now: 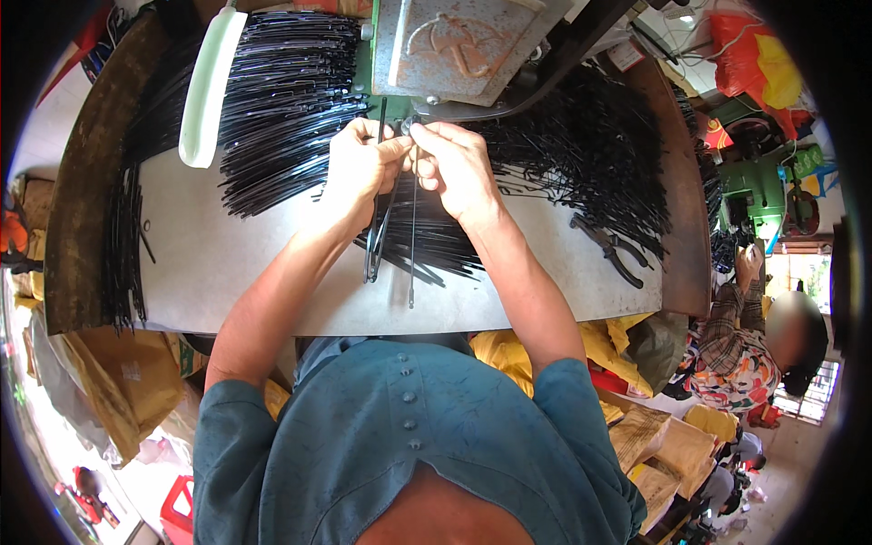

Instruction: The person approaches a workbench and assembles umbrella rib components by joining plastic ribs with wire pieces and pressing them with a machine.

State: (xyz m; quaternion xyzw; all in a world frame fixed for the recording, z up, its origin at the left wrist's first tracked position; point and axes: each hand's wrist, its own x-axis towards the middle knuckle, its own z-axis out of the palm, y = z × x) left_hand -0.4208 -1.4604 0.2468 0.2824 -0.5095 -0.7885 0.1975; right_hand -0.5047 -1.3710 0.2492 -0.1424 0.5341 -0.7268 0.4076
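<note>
My two hands meet close under the head of a green and grey bench machine [454, 50]. My left hand [359, 168] is closed, its thumb and fingers pinching thin black jointed metal rods that look like umbrella ribs [374, 245]. These hang down toward me over the table. Just beside it my right hand [461, 173] is also closed, pinching the upper end of a thin black rib [413, 245]. Both sets of fingertips nearly touch at a small metal part of the machine. The exact joint between them is hidden by the fingers.
A dense pile of black ribs [291, 100] lies left, another pile [590, 145] right. Black-handled pliers [610, 250] rest on the pale tabletop [272, 291]. A long pale-green lever [211, 91] juts at upper left. Another person [740, 354] sits at the far right.
</note>
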